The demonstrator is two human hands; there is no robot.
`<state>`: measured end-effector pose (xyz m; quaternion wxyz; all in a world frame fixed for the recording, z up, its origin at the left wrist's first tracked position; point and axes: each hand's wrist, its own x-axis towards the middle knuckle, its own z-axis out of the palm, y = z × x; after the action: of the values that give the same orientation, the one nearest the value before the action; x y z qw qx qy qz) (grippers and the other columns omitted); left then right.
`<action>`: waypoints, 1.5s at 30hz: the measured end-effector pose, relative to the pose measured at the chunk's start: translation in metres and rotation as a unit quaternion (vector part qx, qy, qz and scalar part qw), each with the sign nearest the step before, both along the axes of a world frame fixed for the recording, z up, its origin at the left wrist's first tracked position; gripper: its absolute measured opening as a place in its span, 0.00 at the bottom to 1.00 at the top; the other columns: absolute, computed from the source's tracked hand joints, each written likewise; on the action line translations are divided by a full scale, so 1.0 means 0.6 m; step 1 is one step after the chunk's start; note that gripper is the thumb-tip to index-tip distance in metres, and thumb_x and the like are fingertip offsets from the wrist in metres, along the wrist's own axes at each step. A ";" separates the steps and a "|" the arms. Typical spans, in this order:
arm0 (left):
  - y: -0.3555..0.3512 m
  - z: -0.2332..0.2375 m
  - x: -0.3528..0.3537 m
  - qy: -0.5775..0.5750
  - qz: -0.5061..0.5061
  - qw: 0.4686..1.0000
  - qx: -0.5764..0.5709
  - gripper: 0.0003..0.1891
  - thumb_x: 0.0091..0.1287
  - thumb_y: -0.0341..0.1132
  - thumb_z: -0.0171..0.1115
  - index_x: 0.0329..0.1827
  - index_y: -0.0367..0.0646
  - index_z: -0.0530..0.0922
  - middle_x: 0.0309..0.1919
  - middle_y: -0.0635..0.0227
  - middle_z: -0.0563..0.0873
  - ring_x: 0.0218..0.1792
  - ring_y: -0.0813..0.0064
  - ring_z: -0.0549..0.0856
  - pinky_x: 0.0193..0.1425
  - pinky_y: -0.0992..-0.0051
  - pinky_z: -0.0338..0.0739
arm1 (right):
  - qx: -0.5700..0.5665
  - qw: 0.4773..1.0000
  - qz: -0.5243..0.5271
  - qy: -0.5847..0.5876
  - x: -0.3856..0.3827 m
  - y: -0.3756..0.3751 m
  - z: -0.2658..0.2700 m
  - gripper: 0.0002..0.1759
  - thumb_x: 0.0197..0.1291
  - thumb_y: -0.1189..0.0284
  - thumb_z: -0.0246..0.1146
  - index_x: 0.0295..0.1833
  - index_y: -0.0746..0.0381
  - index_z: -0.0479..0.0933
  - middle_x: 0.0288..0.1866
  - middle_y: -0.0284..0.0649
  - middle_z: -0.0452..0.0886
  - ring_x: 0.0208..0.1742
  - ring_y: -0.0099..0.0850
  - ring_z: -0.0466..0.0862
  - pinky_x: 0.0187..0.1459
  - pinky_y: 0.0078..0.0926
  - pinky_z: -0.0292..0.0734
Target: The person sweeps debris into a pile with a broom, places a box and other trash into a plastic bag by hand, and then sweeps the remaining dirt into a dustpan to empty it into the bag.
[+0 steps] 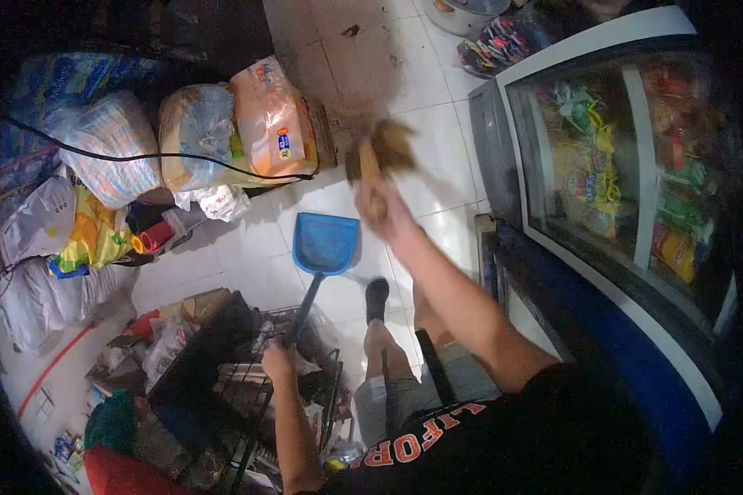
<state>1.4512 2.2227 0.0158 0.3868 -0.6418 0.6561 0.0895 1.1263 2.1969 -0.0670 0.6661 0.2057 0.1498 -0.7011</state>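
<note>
My left hand [276,361] grips the dark handle of a blue dustpan [325,242], whose pan rests on the white tiled floor. A short broom [382,147] with brown bristles is held in my right hand [381,208], arm stretched forward, and its bristles are blurred above the tiles beyond the dustpan. A dark dusty patch [363,78] lies on the floor past the broom. My foot in a black shoe [376,299] stands just right of the dustpan handle.
A glass-topped chest freezer [611,198] full of packets runs along the right. Stuffed plastic bags [198,136] with a black cable across them are piled at the back left. A black wire rack [248,396] and cardboard clutter sit beside my left arm.
</note>
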 end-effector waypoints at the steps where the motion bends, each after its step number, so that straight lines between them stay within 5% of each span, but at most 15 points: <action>1: -0.007 0.029 -0.028 0.013 -0.003 1.000 0.017 0.11 0.48 0.39 0.54 0.29 0.42 0.73 0.23 0.56 0.77 0.26 0.58 0.77 0.30 0.65 0.71 | 0.028 0.998 -0.062 0.002 -0.026 -0.051 -0.005 0.08 0.49 0.69 0.46 0.22 0.58 0.63 0.15 0.30 0.64 0.18 0.20 0.66 0.19 0.14 0.63; 5: 0.004 0.092 -0.065 0.019 -0.046 0.998 0.041 0.12 0.46 0.40 0.55 0.32 0.43 0.74 0.23 0.56 0.77 0.26 0.58 0.77 0.30 0.64 0.71 | 0.065 0.996 -0.052 -0.043 -0.119 -0.136 -0.004 0.06 0.46 0.71 0.50 0.21 0.59 0.63 0.14 0.32 0.65 0.16 0.19 0.67 0.14 0.14 0.59; 7: 0.018 0.107 -0.068 0.042 -0.057 0.997 0.019 0.13 0.46 0.40 0.56 0.32 0.43 0.74 0.23 0.56 0.77 0.25 0.58 0.77 0.30 0.64 0.71 | 0.114 0.990 0.014 0.076 -0.150 -0.118 0.008 0.04 0.46 0.72 0.51 0.25 0.60 0.64 0.17 0.32 0.67 0.17 0.19 0.68 0.14 0.13 0.62; 17: 0.044 0.111 -0.091 0.012 -0.007 0.998 0.055 0.15 0.45 0.43 0.56 0.32 0.44 0.74 0.22 0.56 0.77 0.27 0.58 0.77 0.29 0.66 0.72 | 0.235 0.827 0.304 0.411 -0.135 0.249 0.221 0.24 0.38 0.76 0.56 0.47 0.64 0.63 0.22 0.36 0.70 0.09 0.21 0.67 0.07 0.15 0.61; 19: 0.051 0.111 -0.092 -0.019 -0.014 0.998 0.067 0.15 0.45 0.43 0.56 0.31 0.43 0.74 0.22 0.56 0.77 0.26 0.58 0.77 0.29 0.66 0.72 | 0.321 0.828 0.331 0.318 -0.165 0.268 0.201 0.34 0.38 0.74 0.58 0.56 0.59 0.54 0.32 0.39 0.73 0.26 0.27 0.73 0.24 0.22 0.69; 25: 0.057 0.131 -0.120 0.028 -0.006 0.998 0.057 0.14 0.44 0.41 0.56 0.31 0.42 0.74 0.25 0.56 0.77 0.25 0.58 0.77 0.29 0.65 0.71 | 0.315 0.700 0.442 0.463 -0.267 0.112 0.040 0.23 0.39 0.72 0.53 0.47 0.61 0.66 0.31 0.39 0.71 0.32 0.27 0.71 0.29 0.21 0.68; 26: 0.056 0.136 -0.123 0.020 -0.006 0.998 0.056 0.14 0.44 0.41 0.56 0.31 0.42 0.74 0.25 0.56 0.77 0.25 0.58 0.77 0.29 0.65 0.71 | 0.241 0.753 0.391 0.471 -0.302 0.092 -0.011 0.20 0.40 0.72 0.52 0.45 0.61 0.68 0.29 0.37 0.71 0.30 0.26 0.71 0.28 0.20 0.67; 28: 0.054 0.155 -0.135 0.170 0.010 0.985 0.011 0.13 0.43 0.38 0.57 0.32 0.44 0.74 0.26 0.56 0.76 0.26 0.58 0.77 0.29 0.65 0.71 | 0.182 0.618 0.494 0.584 -0.368 0.006 -0.086 0.18 0.43 0.68 0.52 0.43 0.61 0.68 0.26 0.34 0.71 0.26 0.25 0.70 0.25 0.23 0.66; 29: 0.052 0.168 -0.139 0.147 -0.012 0.989 0.029 0.12 0.43 0.33 0.56 0.33 0.43 0.74 0.27 0.56 0.76 0.27 0.59 0.77 0.30 0.67 0.71 | 0.151 0.664 0.432 0.591 -0.384 -0.028 -0.043 0.16 0.44 0.66 0.51 0.42 0.59 0.68 0.26 0.33 0.71 0.25 0.25 0.70 0.23 0.23 0.65; 30: 0.052 0.179 -0.146 0.143 -0.010 0.989 0.030 0.12 0.43 0.33 0.56 0.33 0.43 0.74 0.27 0.56 0.76 0.27 0.59 0.77 0.30 0.67 0.71 | 0.311 0.659 0.413 0.547 -0.375 -0.079 -0.017 0.18 0.46 0.65 0.50 0.44 0.59 0.66 0.25 0.33 0.71 0.23 0.25 0.70 0.20 0.23 0.64; 31: 0.049 0.186 -0.153 0.171 -0.014 0.985 0.022 0.13 0.42 0.32 0.56 0.34 0.43 0.74 0.27 0.57 0.76 0.27 0.59 0.76 0.30 0.67 0.71 | 0.250 0.695 0.449 0.503 -0.404 -0.111 -0.038 0.22 0.46 0.67 0.50 0.50 0.58 0.61 0.25 0.35 0.71 0.19 0.25 0.68 0.15 0.21 0.63; 35: 0.030 0.204 -0.189 0.242 0.004 0.970 0.014 0.15 0.41 0.30 0.56 0.36 0.45 0.74 0.27 0.58 0.77 0.27 0.59 0.76 0.30 0.69 0.71 | 0.229 0.701 0.397 0.546 -0.385 -0.159 -0.024 0.27 0.44 0.71 0.52 0.54 0.57 0.56 0.25 0.38 0.71 0.15 0.24 0.67 0.10 0.21 0.61; 37: 0.009 0.213 -0.228 0.266 -0.029 0.964 0.000 0.15 0.40 0.30 0.56 0.35 0.44 0.74 0.27 0.58 0.76 0.27 0.59 0.76 0.30 0.69 0.71 | 0.224 0.684 0.262 0.643 -0.370 -0.155 -0.044 0.29 0.42 0.73 0.53 0.54 0.57 0.55 0.24 0.39 0.70 0.14 0.24 0.66 0.09 0.19 0.60; 43: -0.051 0.214 -0.288 0.318 -0.033 0.948 -0.005 0.12 0.42 0.31 0.58 0.32 0.42 0.74 0.26 0.57 0.77 0.26 0.58 0.76 0.28 0.69 0.72 | 0.355 0.727 0.138 0.571 -0.293 0.020 0.057 0.30 0.41 0.71 0.56 0.54 0.60 0.55 0.29 0.36 0.70 0.21 0.22 0.69 0.17 0.18 0.65; 45: -0.086 0.220 -0.307 0.384 0.016 0.923 -0.006 0.11 0.48 0.32 0.56 0.34 0.39 0.74 0.26 0.58 0.78 0.25 0.62 0.78 0.28 0.71 0.72 | 0.390 0.794 0.111 0.453 -0.254 0.099 0.113 0.33 0.39 0.75 0.56 0.55 0.56 0.53 0.29 0.38 0.70 0.20 0.23 0.69 0.14 0.18 0.65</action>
<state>1.2668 2.1714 0.1477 0.1002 -0.5707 0.7446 0.3314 0.9741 2.2564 0.0009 0.4587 0.0886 0.7168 -0.5176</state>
